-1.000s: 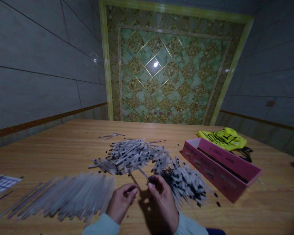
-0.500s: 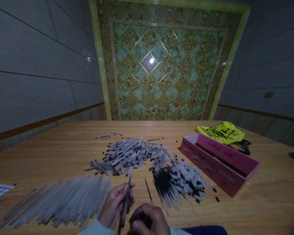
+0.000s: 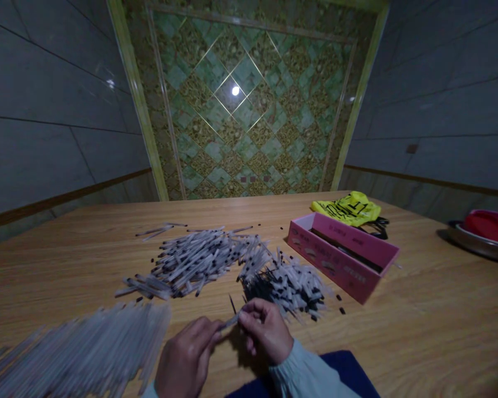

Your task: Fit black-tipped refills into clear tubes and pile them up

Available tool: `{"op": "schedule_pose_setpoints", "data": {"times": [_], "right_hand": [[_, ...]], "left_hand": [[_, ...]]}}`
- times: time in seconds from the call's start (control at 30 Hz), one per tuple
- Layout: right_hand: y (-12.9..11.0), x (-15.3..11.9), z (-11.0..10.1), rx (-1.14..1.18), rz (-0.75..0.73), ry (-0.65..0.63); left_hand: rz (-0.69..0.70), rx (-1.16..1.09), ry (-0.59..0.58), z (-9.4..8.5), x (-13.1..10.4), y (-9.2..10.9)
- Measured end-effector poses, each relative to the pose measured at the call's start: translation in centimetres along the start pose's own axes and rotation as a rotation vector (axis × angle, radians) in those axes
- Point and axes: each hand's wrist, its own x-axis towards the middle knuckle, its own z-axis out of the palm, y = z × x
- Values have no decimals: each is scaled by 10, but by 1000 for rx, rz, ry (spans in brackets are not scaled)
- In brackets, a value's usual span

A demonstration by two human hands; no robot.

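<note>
Close to the front of the wooden table, my left hand (image 3: pixel 187 356) and my right hand (image 3: pixel 268 330) grip the two ends of a thin, clear tube (image 3: pixel 229 322). Fingers of both hands are closed around it, and its ends are hidden in the grip. Just behind my right hand lies a pile of thin black sticks (image 3: pixel 257 284) with short clear pieces (image 3: pixel 299 284) at their right. Left of my left hand, a wide row of long clear tubes (image 3: pixel 89 351) lies side by side. Beyond it is a heap of clear tubes with dark ends (image 3: pixel 199 257).
A long pink box (image 3: pixel 336 265), open at the top, stands at the right, with a yellow bag (image 3: pixel 351 209) behind it. Small black bits (image 3: pixel 342 310) are scattered nearby. At the far right sits a metal tray (image 3: pixel 483 244) with a red thing (image 3: pixel 492 225) on it.
My right hand has moved up to the tube and now pinches one end. The tube went from near upright to slanting between both hands. The view has shifted rightward.
</note>
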Motion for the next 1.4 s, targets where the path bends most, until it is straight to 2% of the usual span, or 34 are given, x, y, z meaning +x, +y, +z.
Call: {"op": "schedule_pose_setpoints", "data": {"times": [0.1,0.2,0.47,0.73,0.87,0.97,1.07,1.17,1.27,1.33,1.4], "right_hand": [[6,1,3,83,77,-23],[9,1,4,157,116,-43],[11,2,6,181,134,-47],[18,1,6,59,66,-11],[14,-3,12,8,-29,51],[3,-5,11,-79,-145,117],[-14,-1,-7,-315,-294,261],[-30,8,-42,-720,-468,457],[-36,18,-81,-934,-418,645],[-35,24,-101,-943,-381,691],[-33,27,-112,-927,-367,702]], "left_hand": [[88,186,106,3,-3,-8],[143,237,164,4,-5,-13],[232,247,191,3,-3,-15],[278,242,177,5,-1,-13],[252,206,183,7,-2,-17],[205,183,245,7,-2,-23],[160,155,318,6,-2,-28],[132,113,338,6,-2,-29],[98,76,320,7,-3,-26],[81,59,318,7,-3,-25],[63,43,323,8,-3,-24]]}}
